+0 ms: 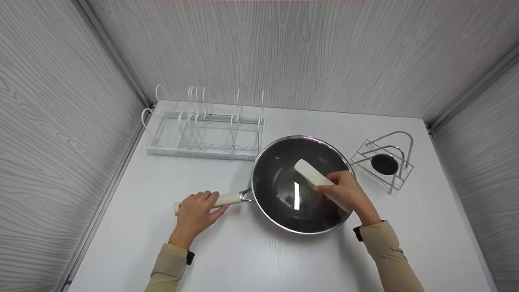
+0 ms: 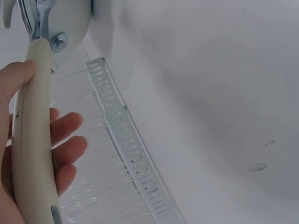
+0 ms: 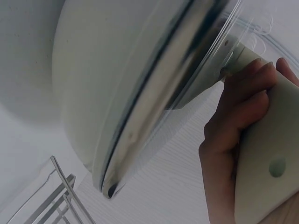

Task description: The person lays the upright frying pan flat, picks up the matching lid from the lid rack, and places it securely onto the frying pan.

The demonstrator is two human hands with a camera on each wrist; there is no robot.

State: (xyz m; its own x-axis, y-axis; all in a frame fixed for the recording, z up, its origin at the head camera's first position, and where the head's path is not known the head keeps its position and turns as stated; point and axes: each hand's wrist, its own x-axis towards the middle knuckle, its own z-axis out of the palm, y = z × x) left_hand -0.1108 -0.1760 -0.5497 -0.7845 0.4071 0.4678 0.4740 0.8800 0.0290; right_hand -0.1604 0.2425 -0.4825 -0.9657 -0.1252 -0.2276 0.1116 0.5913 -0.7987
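Note:
A frying pan point(image 3: 93, 79) with a cream outer wall is in the middle of the head view. Its see-through glass lid point(image 1: 279, 170), edged in metal, covers the dark inside. My left hand point(image 1: 198, 209) grips the pan's long cream handle point(image 1: 229, 198), and in the left wrist view the thumb point(image 2: 18, 74) lies along one side with fingers curled round the other. My right hand point(image 1: 344, 192) holds the long cream lid handle point(image 1: 310, 171) on top of the lid. In the right wrist view, its curled fingers point(image 3: 247, 93) wrap this handle.
A white wire rack point(image 1: 206, 155) with upright loops stands at the back left, close to the pan's rim. To the right is a metal wire stand point(image 1: 399, 178) with two arches and a dark oval disc point(image 1: 384, 164). Grey wood-grain panels point(image 1: 284, 52) enclose the white table point(image 1: 267, 263).

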